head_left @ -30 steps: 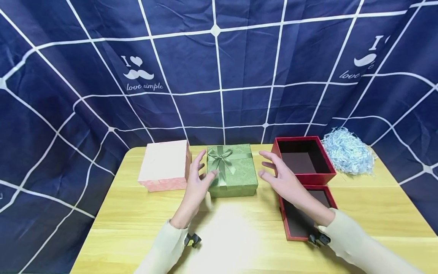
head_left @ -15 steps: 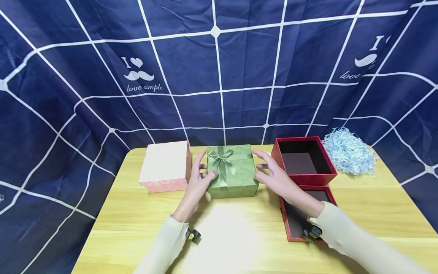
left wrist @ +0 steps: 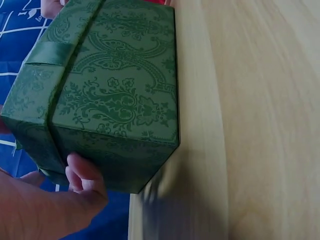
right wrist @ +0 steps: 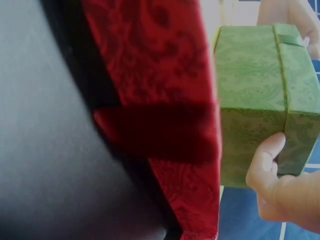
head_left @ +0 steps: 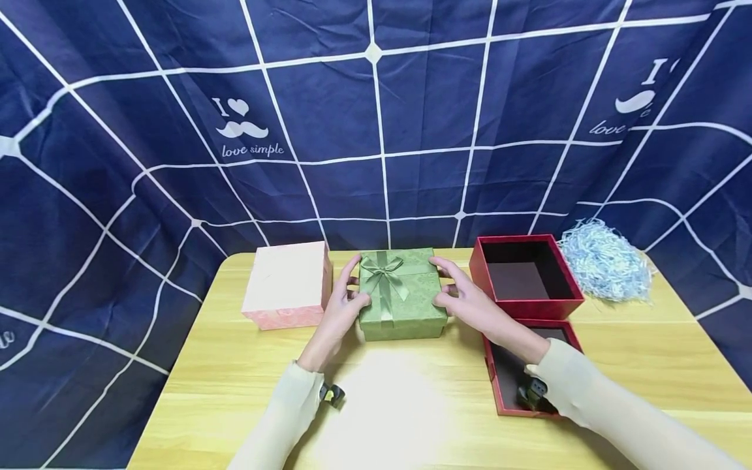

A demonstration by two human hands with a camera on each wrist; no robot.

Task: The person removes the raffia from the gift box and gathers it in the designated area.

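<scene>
A green patterned gift box (head_left: pixel 411 320) with a ribbon bow (head_left: pixel 384 271) on its lid is near the table's back edge. My left hand (head_left: pixel 341 310) holds its left side, and my right hand (head_left: pixel 467 300) holds the right side. In the left wrist view, the left thumb (left wrist: pixel 82 167) presses the side wall of the box (left wrist: pixel 120 85). The right wrist view has the right thumb (right wrist: pixel 270 147) on the opposite wall, just below the lid's edge. Fingers behind the box are partly hidden.
A pink box (head_left: pixel 288 281) is left of the left hand. On the right are an open red box (head_left: pixel 529 303), a shallow red lid (head_left: pixel 498 382) under the right forearm, and a heap of blue shredded paper (head_left: pixel 608 261). A blue curtain (head_left: pixel 423 183) hangs behind the table (head_left: pixel 223 391).
My right hand has moved left onto the green gift box's right side. My left hand has closed in on its left side. The box stays in about the same place.
</scene>
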